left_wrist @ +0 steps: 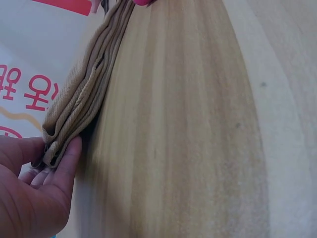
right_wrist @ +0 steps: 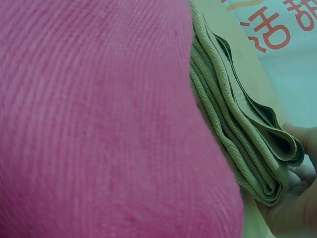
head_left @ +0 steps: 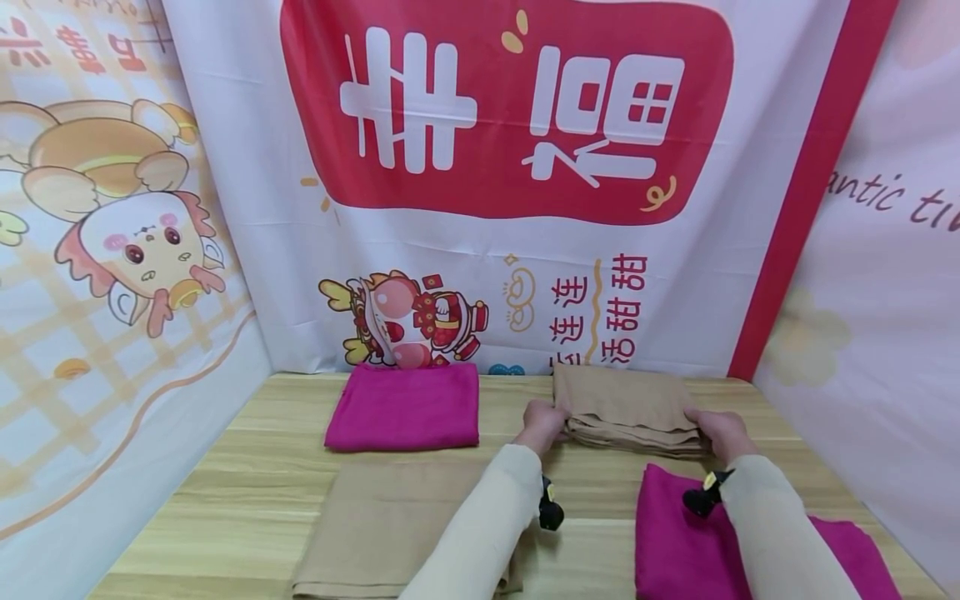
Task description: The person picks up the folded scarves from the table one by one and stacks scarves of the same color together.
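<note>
A folded beige cloth (head_left: pixel 626 396) lies in several layers at the back right of the wooden table, in the head view. My left hand (head_left: pixel 543 423) grips its near left corner. In the left wrist view that hand (left_wrist: pixel 42 193) has the thumb on one side of the layered cloth (left_wrist: pixel 81 91) and fingers on the other. At the near right corner my right hand (head_left: pixel 722 431) pinches the same cloth. The right wrist view shows the right hand (right_wrist: pixel 297 198) around the end of the stacked folds (right_wrist: pixel 237 124).
A folded magenta cloth (head_left: pixel 405 408) lies at the back left. Nearer, another beige cloth (head_left: pixel 382 521) is spread flat, partly under the left sleeve. A second magenta cloth (head_left: pixel 675 533) lies beneath the right forearm. Printed fabric walls (head_left: pixel 495 242) enclose the table (head_left: pixel 217 492).
</note>
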The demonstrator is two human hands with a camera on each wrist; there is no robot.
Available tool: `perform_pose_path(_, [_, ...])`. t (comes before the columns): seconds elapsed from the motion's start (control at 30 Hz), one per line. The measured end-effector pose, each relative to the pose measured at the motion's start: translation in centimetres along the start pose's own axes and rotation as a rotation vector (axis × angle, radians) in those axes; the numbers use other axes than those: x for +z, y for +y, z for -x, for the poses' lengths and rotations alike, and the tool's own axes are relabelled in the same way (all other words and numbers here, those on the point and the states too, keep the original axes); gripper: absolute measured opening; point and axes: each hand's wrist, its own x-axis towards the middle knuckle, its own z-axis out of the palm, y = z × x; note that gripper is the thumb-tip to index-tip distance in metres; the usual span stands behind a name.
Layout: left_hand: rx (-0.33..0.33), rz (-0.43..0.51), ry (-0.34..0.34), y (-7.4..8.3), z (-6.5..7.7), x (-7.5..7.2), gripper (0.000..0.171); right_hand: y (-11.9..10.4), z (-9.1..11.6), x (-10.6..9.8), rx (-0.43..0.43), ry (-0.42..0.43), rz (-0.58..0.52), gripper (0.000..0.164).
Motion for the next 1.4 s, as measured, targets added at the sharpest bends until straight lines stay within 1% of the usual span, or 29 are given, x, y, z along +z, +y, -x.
perform_pose_path(0.17, [0.007, 0.023, 0.008, 0.1, -0.1, 0.0, 0.011, -0.3, 0.1, 0.2, -0.008, 0.053, -0.019, 0.039])
perform_pose_path(0.27, [0.02, 0.02, 0.006, 0.2, 0.0, 0.0, 0.01, -0.6, 0.1, 0.3, -0.015, 0.072, -0.023, 0.04])
perform_pose_path(0.43, [0.043, 0.005, 0.002, 0.6, 0.5, -0.1, 0.01, -0.9, 0.0, 0.4, -0.031, 0.073, -0.02, 0.035])
perform_pose_path(0.47, [0.049, 0.0, 0.005, 0.8, 0.6, -0.1, 0.01, -1.0, 0.0, 0.5, -0.033, 0.076, -0.008, 0.036])
perform_pose_path(0.57, [0.074, -0.02, 0.011, 1.1, 0.8, 0.0, 0.01, -1.3, 0.0, 0.6, -0.031, 0.085, 0.012, 0.048])
perform_pose_path(0.7, [0.117, -0.036, 0.033, 1.2, 0.9, 0.2, 0.01, -1.8, 0.0, 0.7, -0.031, 0.074, -0.002, 0.051])
perform_pose_path(0.8, [0.146, -0.055, 0.047, 1.4, 1.1, 0.3, 0.01, -2.2, -0.2, 0.8, -0.022, 0.069, -0.017, 0.046])
perform_pose_path(0.87, [0.157, -0.064, 0.055, 1.6, 1.3, 0.3, 0.009, -2.4, -0.3, 0.9, -0.021, 0.076, -0.018, 0.054])
perform_pose_path(0.97, [0.165, -0.061, 0.053, 1.9, 1.5, 0.3, 0.011, -2.8, -0.3, 1.0, -0.019, 0.09, -0.033, 0.056])
perform_pose_path(1.17, [0.193, -0.052, 0.062, 2.4, 1.6, 0.5, 0.016, -3.4, 0.0, 1.1, -0.043, 0.105, -0.025, 0.047])
perform_pose_path(1.4, [0.2, -0.03, 0.079, 2.9, 1.6, 0.6, 0.021, -4.0, 0.3, 1.1, -0.074, 0.103, 0.016, 0.043])
